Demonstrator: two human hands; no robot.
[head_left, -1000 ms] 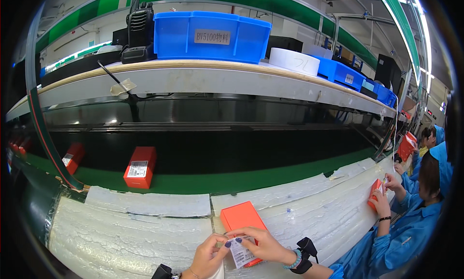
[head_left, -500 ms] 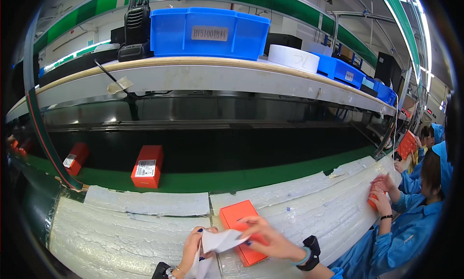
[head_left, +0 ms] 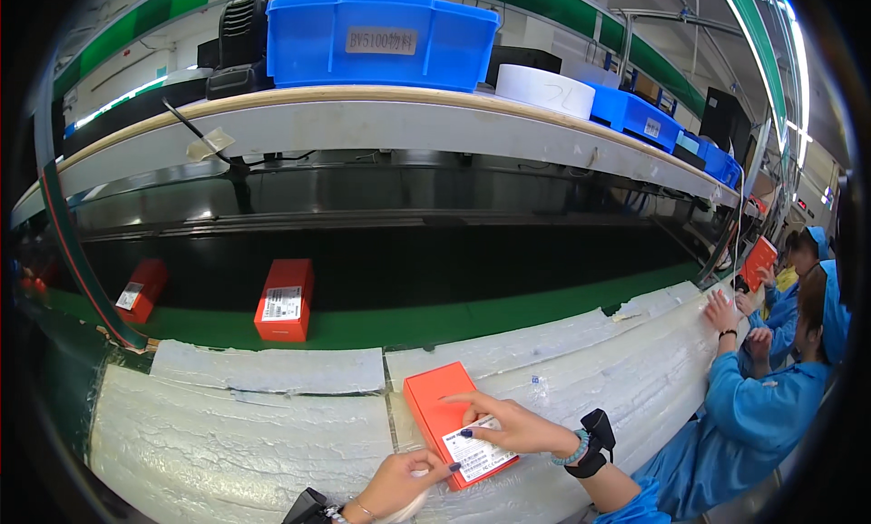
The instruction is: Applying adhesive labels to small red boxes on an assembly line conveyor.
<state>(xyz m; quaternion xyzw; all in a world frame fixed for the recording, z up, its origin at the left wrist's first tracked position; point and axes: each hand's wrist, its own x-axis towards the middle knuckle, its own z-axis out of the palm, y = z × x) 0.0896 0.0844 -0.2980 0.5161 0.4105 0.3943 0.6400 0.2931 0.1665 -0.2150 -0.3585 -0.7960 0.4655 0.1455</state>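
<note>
A red box (head_left: 437, 387) lies on the padded bench in front of me, turned at an angle. Over its nearer end is a white printed label (head_left: 474, 450), seemingly flat against the box. My right hand (head_left: 522, 429) has its thumb on the label's upper edge, with the index finger stretched over the box. From the lower left, my left hand (head_left: 397, 481) is closed, its fingertips at the label's left corner. A bit of white paper (head_left: 406, 509) shows beneath the left hand, mostly hidden by it.
Two red boxes with white labels, one (head_left: 284, 297) nearer and one (head_left: 141, 290) further left, stand on the green conveyor belt (head_left: 381, 329). A shelf (head_left: 363, 125) above bears a blue bin (head_left: 381, 43). Co-workers in blue (head_left: 767, 401) sit at right.
The white label, lifted and bent between my hands before, is now down on the red box. The nearest co-worker's hands have moved away from a red item. My view has shifted slightly.
</note>
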